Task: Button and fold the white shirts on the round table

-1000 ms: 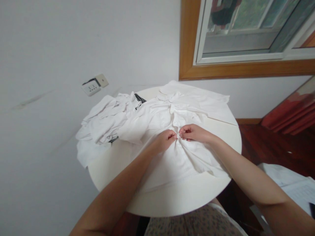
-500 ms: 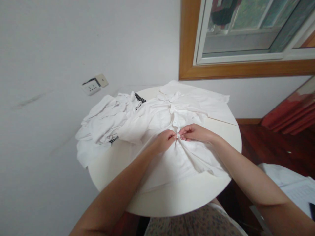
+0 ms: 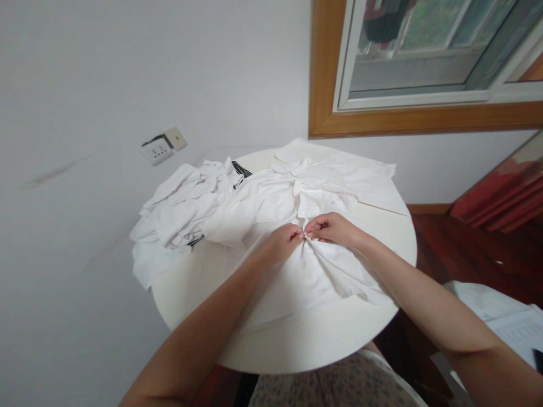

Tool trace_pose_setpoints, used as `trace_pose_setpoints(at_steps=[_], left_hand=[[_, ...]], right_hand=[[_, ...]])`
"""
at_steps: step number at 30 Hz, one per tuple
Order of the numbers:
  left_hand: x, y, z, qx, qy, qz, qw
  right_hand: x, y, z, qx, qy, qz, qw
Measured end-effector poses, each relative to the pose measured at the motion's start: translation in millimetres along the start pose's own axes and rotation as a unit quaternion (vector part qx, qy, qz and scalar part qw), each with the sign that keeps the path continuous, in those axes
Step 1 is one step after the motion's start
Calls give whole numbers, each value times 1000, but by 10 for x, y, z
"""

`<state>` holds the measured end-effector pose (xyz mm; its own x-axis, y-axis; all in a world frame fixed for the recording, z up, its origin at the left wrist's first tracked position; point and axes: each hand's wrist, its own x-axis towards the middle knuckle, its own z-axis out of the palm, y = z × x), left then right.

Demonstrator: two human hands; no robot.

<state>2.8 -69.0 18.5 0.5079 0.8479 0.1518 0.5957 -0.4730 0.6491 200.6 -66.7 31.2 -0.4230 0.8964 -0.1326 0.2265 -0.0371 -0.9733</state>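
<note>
A white shirt (image 3: pixel 322 186) lies spread on a round white table (image 3: pixel 297 345), its collar toward the far wall. My left hand (image 3: pixel 283 242) and my right hand (image 3: pixel 331 228) meet at the shirt's front middle. Both hands are closed, each pinching the white cloth along the buttoned edge, fingertips almost touching. The fabric bunches in folds around the pinch.
A crumpled heap of white clothes (image 3: pixel 182 212) with a dark striped piece hangs over the table's left edge. A wall socket (image 3: pixel 158 150) sits on the white wall. A wood-framed window (image 3: pixel 424 62) is at top right, red curtain (image 3: pixel 504 192) and papers (image 3: pixel 504 322) at right.
My right hand has shifted slightly left and up along the shirt front. Otherwise the hands and clothes stay as they were.
</note>
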Motion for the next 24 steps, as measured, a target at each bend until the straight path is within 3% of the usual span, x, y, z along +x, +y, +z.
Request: trace_pose_setpoints(at_steps=[13,24], left_hand=[[43,-48,35,2,-11,16,1000],[24,105,21,19,7,-35,999]], right_hand=[[26,27,53,-128,34,-98,986],[39,83,32,-30,-18,-72,997]])
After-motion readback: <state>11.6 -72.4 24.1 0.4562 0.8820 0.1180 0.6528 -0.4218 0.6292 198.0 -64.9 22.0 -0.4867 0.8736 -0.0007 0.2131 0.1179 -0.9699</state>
